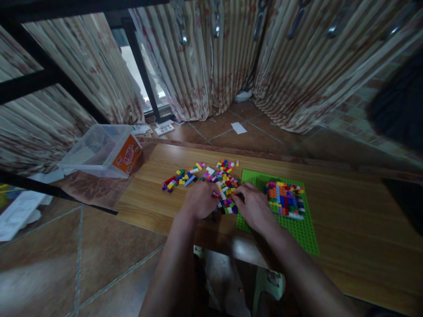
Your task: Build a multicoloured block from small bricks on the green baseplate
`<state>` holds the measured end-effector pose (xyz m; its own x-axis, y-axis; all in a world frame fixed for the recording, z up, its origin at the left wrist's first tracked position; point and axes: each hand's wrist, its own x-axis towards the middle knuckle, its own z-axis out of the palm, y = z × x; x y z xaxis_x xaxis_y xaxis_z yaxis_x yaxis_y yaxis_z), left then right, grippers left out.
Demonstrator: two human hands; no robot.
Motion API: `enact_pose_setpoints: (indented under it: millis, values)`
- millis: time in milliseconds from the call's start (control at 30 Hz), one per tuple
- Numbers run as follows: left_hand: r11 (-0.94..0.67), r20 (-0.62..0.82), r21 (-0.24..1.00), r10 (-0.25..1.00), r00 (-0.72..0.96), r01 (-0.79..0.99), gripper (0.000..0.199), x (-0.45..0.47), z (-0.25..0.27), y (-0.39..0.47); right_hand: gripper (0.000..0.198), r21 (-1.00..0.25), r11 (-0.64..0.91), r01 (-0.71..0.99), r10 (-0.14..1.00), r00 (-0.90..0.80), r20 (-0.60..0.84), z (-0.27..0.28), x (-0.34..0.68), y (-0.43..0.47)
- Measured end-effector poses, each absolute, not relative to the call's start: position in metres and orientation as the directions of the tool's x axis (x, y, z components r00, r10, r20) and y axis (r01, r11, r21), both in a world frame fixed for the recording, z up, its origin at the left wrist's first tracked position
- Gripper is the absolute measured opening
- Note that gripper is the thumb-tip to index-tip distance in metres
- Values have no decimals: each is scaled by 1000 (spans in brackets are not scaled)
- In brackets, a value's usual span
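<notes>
A heap of small coloured toy bricks (224, 177) lies on the wooden table between my two hands. My left hand (202, 200) is closed over the heap's left edge, its fingers curled; red and white show at the fingertips, but what they hold is too small to make out. At the heap's right side, my right hand (254, 204) has thumb and forefinger pinched close together, with a speck of orange by them. Its wrist passes over a green baseplate (307, 233). On that plate sits a multicoloured block of joined bricks (284, 199), right of my right hand.
Looser bricks (180, 178) trail leftward across the wooden table (148, 193). A clear plastic bin (95, 149) with an orange label stands beyond the table's left end. Striped curtains (211, 66) hang behind, and a pale green stool (269, 284) is below the front edge.
</notes>
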<state>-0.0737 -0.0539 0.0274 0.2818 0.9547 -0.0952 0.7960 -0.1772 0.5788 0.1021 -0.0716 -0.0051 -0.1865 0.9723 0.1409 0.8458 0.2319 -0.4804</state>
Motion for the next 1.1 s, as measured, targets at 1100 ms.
enact_pose_setpoints:
  millis: [1100]
  values:
    - [-122, -160, 397, 967, 199, 910, 41, -80, 32, -51, 16, -498, 226, 838, 974, -177, 143, -3, 101, -84]
